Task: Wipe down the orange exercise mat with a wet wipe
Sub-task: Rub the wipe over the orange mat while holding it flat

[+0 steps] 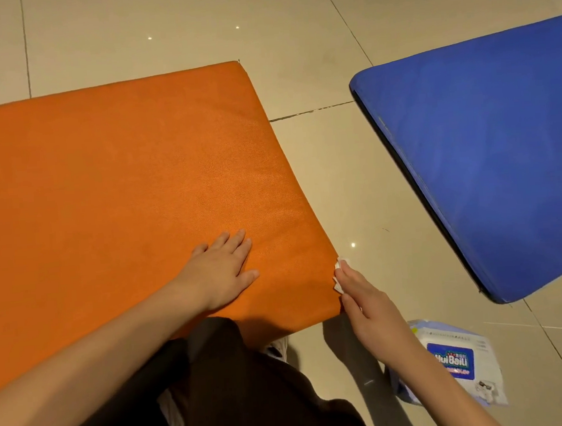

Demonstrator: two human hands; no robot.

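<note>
The orange exercise mat (121,177) lies on the tiled floor (337,182), filling the view from 9 o'clock to centre. The left hand (220,273) rests flat on it near the 6 o'clock corner, grip wide and fingers spread. At 5 o'clock the right hand (362,303) presses a white wet wipe (339,263) against the mat's right edge with straight fingers, grip wide. A blue mat (488,151) lies at 3 o'clock, well apart. A pack of wipes (456,360) sits on the floor at 5 o'clock.
</note>
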